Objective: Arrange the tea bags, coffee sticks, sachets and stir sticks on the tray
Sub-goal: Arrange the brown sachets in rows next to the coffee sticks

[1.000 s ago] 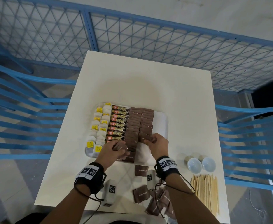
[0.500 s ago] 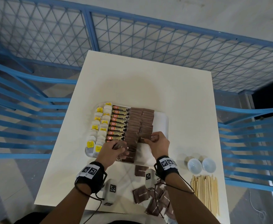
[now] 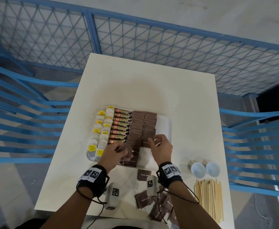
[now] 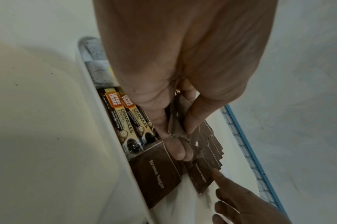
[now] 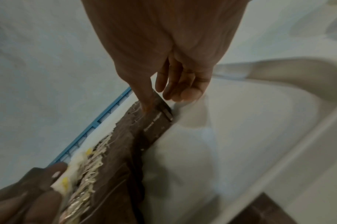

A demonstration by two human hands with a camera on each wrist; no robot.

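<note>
A white tray in the middle of the table holds tea bags on its left, then coffee sticks, then two columns of brown sugar sachets. My left hand hovers over the tray's near edge and pinches a small stack of sachets between thumb and fingers. My right hand is at the near end of the right sachet column. Its thumb rests on the last sachet, and its fingers hang loose beside it, off the sachet.
Loose sachets and a pile of sachets lie on the table near me. Wooden stir sticks lie at the near right, behind them two white cups. The tray's right strip is bare. Blue railings surround the table.
My right hand laid a sachet at the near end of the right column and loosened its pinch, so only the thumb touches it. My left hand kept its stack and barely moved.
</note>
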